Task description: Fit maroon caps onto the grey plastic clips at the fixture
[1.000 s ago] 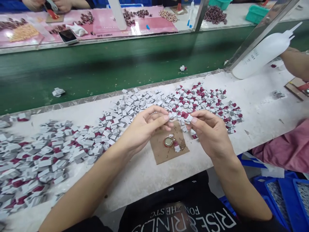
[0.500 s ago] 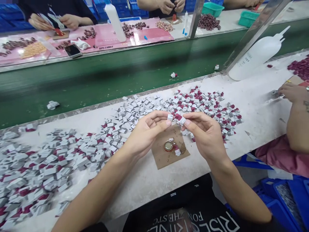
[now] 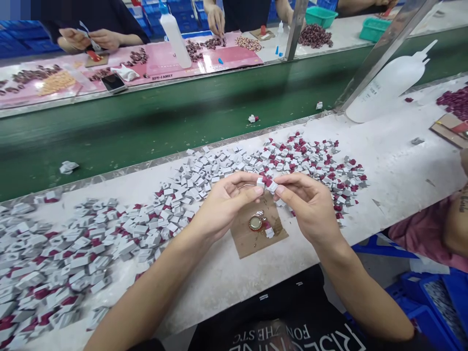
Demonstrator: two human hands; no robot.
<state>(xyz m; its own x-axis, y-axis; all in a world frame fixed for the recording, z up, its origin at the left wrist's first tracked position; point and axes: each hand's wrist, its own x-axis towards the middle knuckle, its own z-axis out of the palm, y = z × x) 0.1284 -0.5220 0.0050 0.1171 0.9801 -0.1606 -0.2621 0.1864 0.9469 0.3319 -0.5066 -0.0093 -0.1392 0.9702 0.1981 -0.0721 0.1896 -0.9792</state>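
Note:
My left hand (image 3: 234, 197) pinches a small white plastic block (image 3: 260, 182) between thumb and fingertips. In my right hand (image 3: 307, 202) is a white-and-maroon plastic piece (image 3: 272, 185), its maroon end turned toward the white block. The two pieces meet or nearly meet; I cannot tell which. Just below lies a brown cardboard square (image 3: 244, 246). On it sit a round metal-rimmed dish (image 3: 255, 223) with glossy contents and another white-and-maroon piece (image 3: 269, 231). Behind my hands spreads a pile of white and maroon pieces (image 3: 204, 168).
Along the table's far side runs a green conveyor belt (image 3: 164, 131) carrying a few pieces. A white squeeze bottle (image 3: 387, 85) leans by a metal post (image 3: 380, 53). Co-workers sit opposite; one's arm (image 3: 458, 219) is at right. Blue crates (image 3: 424, 312) stand below the table.
The white block and the maroon end have come closer together between my hands. Pieces on the belt have shifted left. The co-worker's hand at right has drawn back from a small grey piece.

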